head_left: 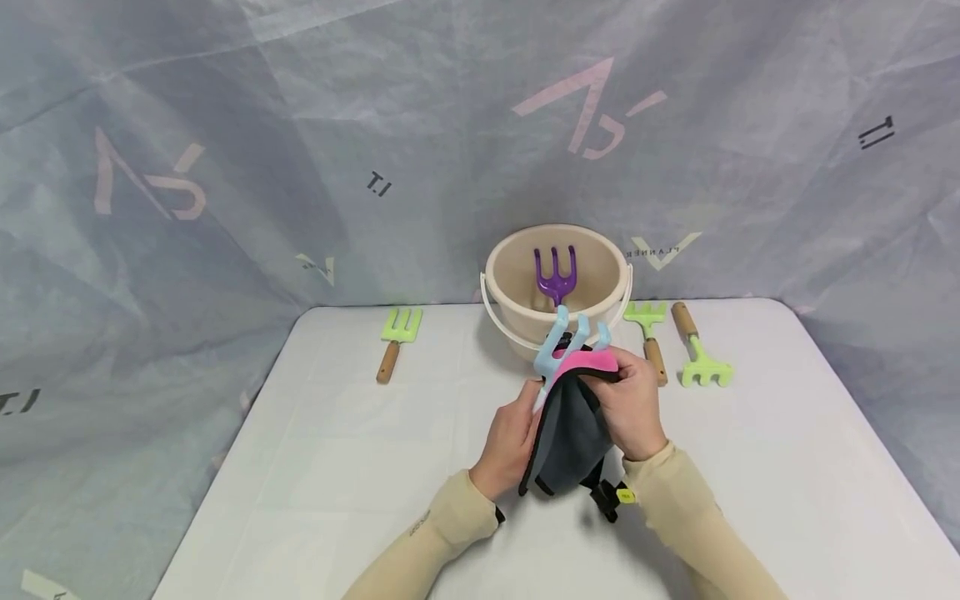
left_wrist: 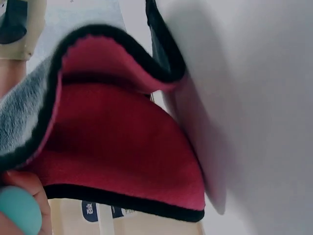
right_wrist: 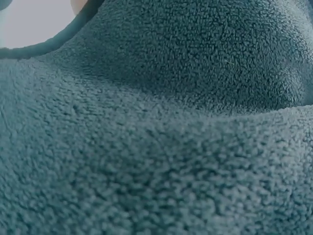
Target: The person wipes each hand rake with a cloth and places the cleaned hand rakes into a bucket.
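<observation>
My left hand (head_left: 510, 442) grips a light-blue three-pronged hand fork (head_left: 550, 360), whose prongs point up toward the bucket. In the left wrist view, the rounded end of its handle (left_wrist: 19, 211) shows between the fingers. A cloth (head_left: 573, 433), grey on one side and pink on the other with black edging, hangs folded between the hands, against the fork. My right hand (head_left: 632, 400) pinches the cloth near its upper edge. The grey side of the cloth (right_wrist: 161, 147) fills most of the right wrist view, hiding the right fingers there.
Behind the hands stands a cream bucket (head_left: 513, 321) with a purple hand fork (head_left: 556, 283) in it. A green fork with a wooden handle (head_left: 387, 362) lies to the left. Two more green-headed tools, a fork (head_left: 654, 354) and a rake (head_left: 705, 368), lie right of the bucket.
</observation>
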Tool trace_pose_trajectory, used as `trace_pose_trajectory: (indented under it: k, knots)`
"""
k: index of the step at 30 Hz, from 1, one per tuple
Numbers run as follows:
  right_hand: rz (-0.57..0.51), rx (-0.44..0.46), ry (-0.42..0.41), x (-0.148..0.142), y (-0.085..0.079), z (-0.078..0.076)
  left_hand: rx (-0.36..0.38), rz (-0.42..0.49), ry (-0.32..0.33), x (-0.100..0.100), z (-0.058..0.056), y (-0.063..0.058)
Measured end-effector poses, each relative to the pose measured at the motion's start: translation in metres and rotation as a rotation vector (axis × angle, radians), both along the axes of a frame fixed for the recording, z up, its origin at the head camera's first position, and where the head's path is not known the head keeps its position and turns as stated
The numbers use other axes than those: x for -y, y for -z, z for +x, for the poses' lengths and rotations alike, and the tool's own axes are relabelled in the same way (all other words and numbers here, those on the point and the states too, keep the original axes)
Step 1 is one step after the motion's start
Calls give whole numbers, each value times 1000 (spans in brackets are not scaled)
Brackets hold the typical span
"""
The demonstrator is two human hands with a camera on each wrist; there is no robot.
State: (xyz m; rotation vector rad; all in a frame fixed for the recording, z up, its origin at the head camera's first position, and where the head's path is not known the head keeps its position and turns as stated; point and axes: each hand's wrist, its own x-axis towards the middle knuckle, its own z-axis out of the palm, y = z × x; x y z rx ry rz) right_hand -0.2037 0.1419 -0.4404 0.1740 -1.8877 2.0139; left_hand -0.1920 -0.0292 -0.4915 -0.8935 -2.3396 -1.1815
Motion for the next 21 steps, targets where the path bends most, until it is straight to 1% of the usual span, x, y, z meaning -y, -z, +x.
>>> trace_pose_trajectory:
  k: [5,10,12,15,18,21]
  knots:
    - [-41,37,43,-2,-3,-1,-10,3,-13,-3,1,1]
    - [-75,37,53,-7,-5,-2,-13,-5,-36,-6,1,2]
    - [-112,41,43,-8,-7,-2,-15,-2,-42,-8,1,2]
    - [-196,68,33,-10,-9,-2,-15,1,-42,-9,0,3]
    - [-298,132,-13,-12,-12,-2,-16,-2,-39,-10,0,3]
    - [-373,213,-75,-15,-15,-2,-18,-18,-47,-10,-1,4]
